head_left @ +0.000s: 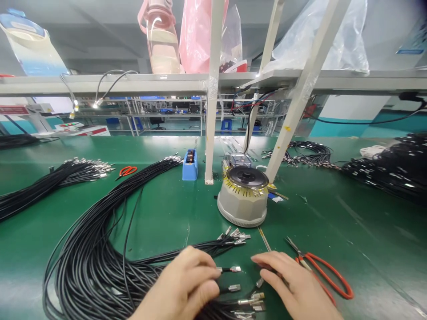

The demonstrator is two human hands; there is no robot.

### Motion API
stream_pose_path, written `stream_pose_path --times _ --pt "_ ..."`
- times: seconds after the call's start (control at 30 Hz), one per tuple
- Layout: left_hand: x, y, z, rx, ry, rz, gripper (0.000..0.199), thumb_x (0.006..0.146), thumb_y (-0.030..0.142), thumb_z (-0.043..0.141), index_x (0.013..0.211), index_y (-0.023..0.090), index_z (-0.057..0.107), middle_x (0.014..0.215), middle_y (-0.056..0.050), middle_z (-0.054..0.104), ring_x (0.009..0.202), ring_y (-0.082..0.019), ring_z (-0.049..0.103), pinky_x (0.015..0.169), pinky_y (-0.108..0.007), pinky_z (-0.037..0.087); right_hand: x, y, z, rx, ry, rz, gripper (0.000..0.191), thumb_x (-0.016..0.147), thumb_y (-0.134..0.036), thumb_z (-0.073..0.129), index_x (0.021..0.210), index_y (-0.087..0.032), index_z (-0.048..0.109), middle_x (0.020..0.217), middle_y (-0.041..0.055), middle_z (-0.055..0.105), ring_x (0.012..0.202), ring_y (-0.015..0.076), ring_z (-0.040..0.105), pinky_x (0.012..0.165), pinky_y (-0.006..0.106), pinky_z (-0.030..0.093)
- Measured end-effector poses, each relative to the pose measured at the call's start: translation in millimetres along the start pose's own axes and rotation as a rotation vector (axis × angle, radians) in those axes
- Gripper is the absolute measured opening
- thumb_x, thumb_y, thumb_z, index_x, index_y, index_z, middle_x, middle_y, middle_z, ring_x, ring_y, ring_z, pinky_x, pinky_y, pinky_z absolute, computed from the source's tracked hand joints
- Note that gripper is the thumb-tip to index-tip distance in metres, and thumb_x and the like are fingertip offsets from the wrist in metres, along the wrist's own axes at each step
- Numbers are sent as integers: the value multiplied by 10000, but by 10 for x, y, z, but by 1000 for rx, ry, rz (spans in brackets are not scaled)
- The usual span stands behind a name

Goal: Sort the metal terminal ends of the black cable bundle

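Left hand (187,284) and right hand (293,289): wrists cut off by the bottom edge; the palms hide the cable (100,266) ends beneath them. Whether the left fingers pinch a terminal (235,269) cannot be told. Pliers (320,271): jaw end partly hidden behind the right hand. Cable coil, left of the hands: lower loops cut off. Far benches behind the dispenser (243,195): too small to read.

Two bare hands enter from the bottom edge, low over the bench. The left hand (187,284) lies knuckles up, fingers curled and pinched together toward the right. The right hand (290,284) rests palm down just beside it, fingers extended and pointing left, its fingertips near the left hand's.
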State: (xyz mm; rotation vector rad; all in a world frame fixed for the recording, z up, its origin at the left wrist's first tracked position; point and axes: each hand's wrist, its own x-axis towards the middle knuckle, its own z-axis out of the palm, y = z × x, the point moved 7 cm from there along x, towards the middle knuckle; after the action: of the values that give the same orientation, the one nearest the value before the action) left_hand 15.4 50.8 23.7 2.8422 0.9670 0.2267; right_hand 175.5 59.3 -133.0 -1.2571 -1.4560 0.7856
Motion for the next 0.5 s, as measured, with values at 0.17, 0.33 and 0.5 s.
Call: stream_pose_path --times 0.17,0.33,0.5 --pt "209 -104 -54 -44 -43 -275 165 930 128 543 926 180 700 973 7 645 938 -108 580 848 -181 428 164 -256 273 -106 -60 -143 217 882 -117 489 952 -261 635 997 17 617 982 227 560 821 351 461" --pt "364 -133 357 164 -260 -279 223 840 75 632 1052 135 666 1047 -54 655 1003 -226 578 897 -342 458 253 -412 318 -67 -28 -145 197 763 -8 506 746 -197 561 824 23 574 810 226 541 693 351 393" --pt "361 -156 301 63 -180 -292 200 934 160 503 880 137 694 777 -37 671 731 -166 623 670 -235 460 341 -421 -14 219 66 -45 98 800 -293 551 814 -222 616 879 20 630 861 221 561 778 354 415"
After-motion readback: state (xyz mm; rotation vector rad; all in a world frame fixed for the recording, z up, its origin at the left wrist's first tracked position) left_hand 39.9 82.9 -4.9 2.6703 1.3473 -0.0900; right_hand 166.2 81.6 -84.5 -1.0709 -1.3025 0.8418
